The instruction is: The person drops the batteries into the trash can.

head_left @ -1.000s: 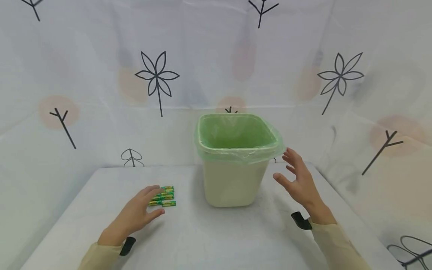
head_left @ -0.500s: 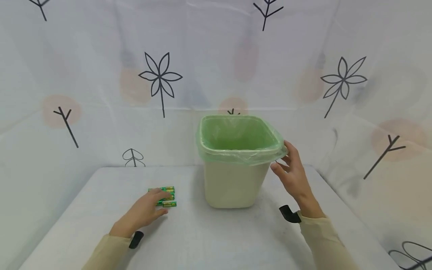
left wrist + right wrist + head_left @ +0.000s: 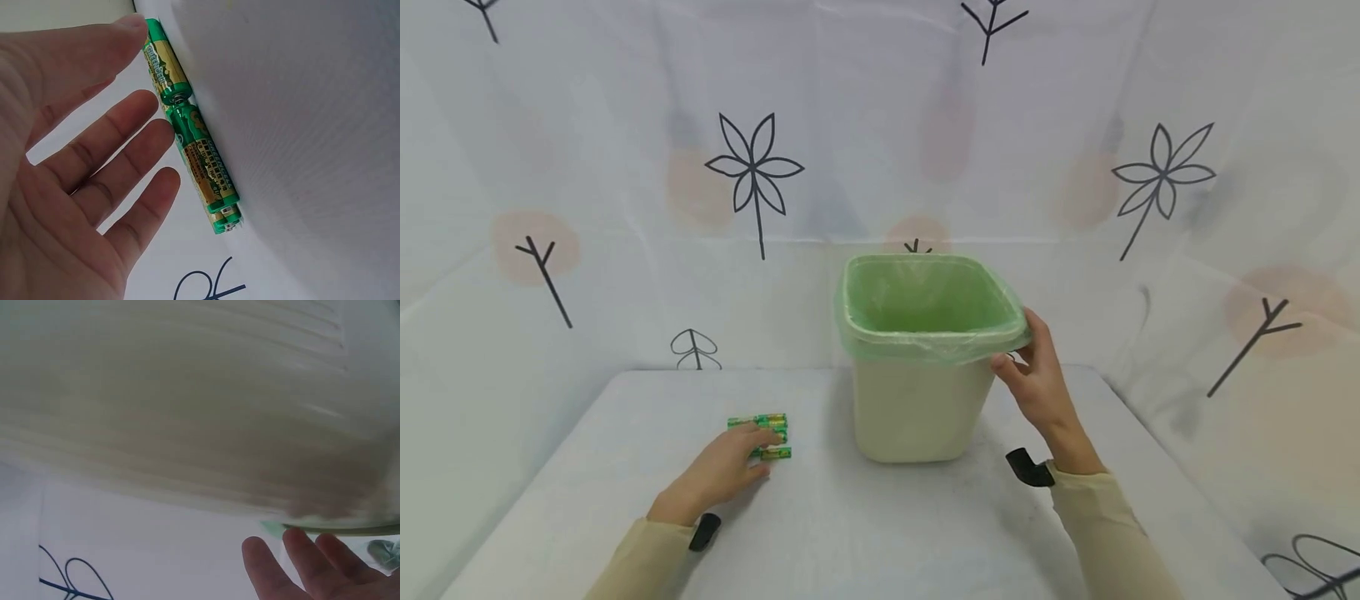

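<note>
Several green-and-gold batteries (image 3: 772,419) lie together in rows on the white table, left of the bin. My left hand (image 3: 718,467) is over them, fingers spread and loosely bent, hiding part of the group. In the left wrist view the fingertips come close to the batteries (image 3: 201,156); whether they touch cannot be told. A pale cream bin (image 3: 917,408) stands upright, lined with a green plastic bag (image 3: 925,292) folded over its rim. My right hand (image 3: 1041,396) rests against the bin's right side just under the rim. Its fingers (image 3: 300,550) look nearly straight in the right wrist view.
The white table (image 3: 850,533) reaches back to a hanging cloth (image 3: 827,192) printed with black flowers and twigs. More of this cloth hangs at both sides. The bin stands near the table's back edge.
My right hand has moved left and come up to the bin's right side. The left hand has shifted slightly right over the batteries. The bin stays in place.
</note>
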`<state>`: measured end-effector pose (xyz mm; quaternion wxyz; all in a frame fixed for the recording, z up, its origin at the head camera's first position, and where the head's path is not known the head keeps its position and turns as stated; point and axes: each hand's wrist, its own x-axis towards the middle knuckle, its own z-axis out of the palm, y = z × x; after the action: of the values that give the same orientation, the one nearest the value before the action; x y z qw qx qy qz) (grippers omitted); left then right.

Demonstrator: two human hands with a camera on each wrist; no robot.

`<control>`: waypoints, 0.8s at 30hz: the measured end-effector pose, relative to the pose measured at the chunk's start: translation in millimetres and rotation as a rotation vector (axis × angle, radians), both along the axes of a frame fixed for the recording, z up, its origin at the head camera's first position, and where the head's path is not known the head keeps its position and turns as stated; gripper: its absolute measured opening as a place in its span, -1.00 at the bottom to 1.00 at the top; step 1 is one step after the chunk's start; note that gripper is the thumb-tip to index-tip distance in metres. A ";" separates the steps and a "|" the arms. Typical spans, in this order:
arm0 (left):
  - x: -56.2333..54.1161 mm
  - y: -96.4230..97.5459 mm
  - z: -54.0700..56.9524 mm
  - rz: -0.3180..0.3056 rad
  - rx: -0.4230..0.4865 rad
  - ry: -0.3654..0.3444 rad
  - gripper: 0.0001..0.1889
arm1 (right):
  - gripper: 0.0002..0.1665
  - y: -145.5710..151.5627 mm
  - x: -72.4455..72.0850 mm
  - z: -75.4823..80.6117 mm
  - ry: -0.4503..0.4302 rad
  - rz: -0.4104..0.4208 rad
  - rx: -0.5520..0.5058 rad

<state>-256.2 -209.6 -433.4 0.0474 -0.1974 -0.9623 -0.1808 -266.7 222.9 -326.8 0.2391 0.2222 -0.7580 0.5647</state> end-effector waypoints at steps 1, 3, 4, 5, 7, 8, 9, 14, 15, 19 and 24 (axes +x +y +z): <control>-0.3 0.0 -0.1 0.000 -0.002 0.002 -0.57 | -0.13 -1.0 -0.1 -0.1 0.001 0.009 -0.007; -0.7 0.1 -0.1 0.000 0.001 0.007 -0.57 | -0.13 -2.7 -0.6 -0.6 0.009 0.022 -0.013; -0.8 0.1 -0.1 0.000 0.003 0.009 -0.57 | -0.13 -3.5 -0.7 -1.0 0.013 0.024 -0.013; -0.9 0.1 -0.4 0.000 0.006 0.009 -0.57 | -0.13 -3.9 -1.2 -1.5 0.017 0.027 -0.013; -1.4 0.2 -1.5 -0.002 0.013 0.009 -0.57 | -0.13 -4.5 -2.1 -2.4 0.027 0.028 -0.012; -1.5 0.4 -2.1 -0.003 0.017 0.007 -0.57 | -0.13 -4.7 -2.5 -2.7 0.030 0.026 -0.012; -1.7 0.5 -3.0 -0.003 0.019 0.006 -0.57 | -0.13 -4.8 -2.9 -3.0 0.031 0.023 -0.013; -3.3 2.7 -4.5 -0.015 0.041 -0.010 -0.57 | -0.14 -6.3 -5.0 -1.3 0.032 0.003 -0.024; -3.8 3.3 -4.9 -0.018 0.043 -0.011 -0.57 | -0.14 -6.8 -5.3 -0.6 0.030 -0.001 -0.030; -6.6 6.4 -7.6 -0.034 0.045 -0.012 -0.60 | -0.13 -9.0 -5.8 2.2 0.018 -0.014 -0.063; -9.1 10.8 -8.8 -0.044 0.046 -0.034 -0.67 | -0.14 -11.2 -6.5 3.9 0.003 -0.033 -0.091</control>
<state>-265.3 -198.9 -442.2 0.0317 -0.2141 -0.9541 -0.2070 -273.2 211.8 -322.9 0.2596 0.1994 -0.7347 0.5942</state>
